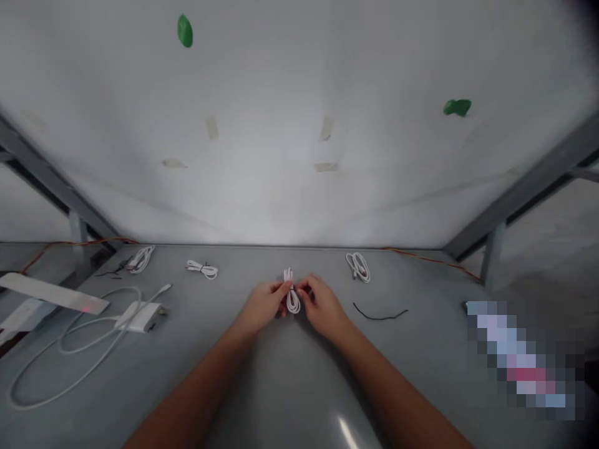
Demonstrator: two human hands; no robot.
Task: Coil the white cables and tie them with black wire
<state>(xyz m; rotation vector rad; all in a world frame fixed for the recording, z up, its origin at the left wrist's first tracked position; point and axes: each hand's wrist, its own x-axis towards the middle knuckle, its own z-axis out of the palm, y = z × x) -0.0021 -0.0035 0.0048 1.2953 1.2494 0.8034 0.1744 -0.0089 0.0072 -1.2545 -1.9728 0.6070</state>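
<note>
A coiled white cable [292, 303] is held upright above the grey table, in the middle of the view. My left hand [266, 304] is closed on it, with the thumb pressed against its side. A thin black twist tie [293, 288] crosses the bundle at its waist. Just to the right, my right hand [322, 307] is closed in a pinch at the tie, though the fingertips partly hide it. Another black twist tie [380, 317], loose and bent, lies on the table right of my right hand.
Behind my right hand lies a coiled white cable [358, 267]. Farther left are a tied white cable [202, 269] and another coil [141, 259]. A white charger [138, 316] with a long looping cable and a white strip [53, 292] occupy the left. A pale panel [271, 206] rises behind.
</note>
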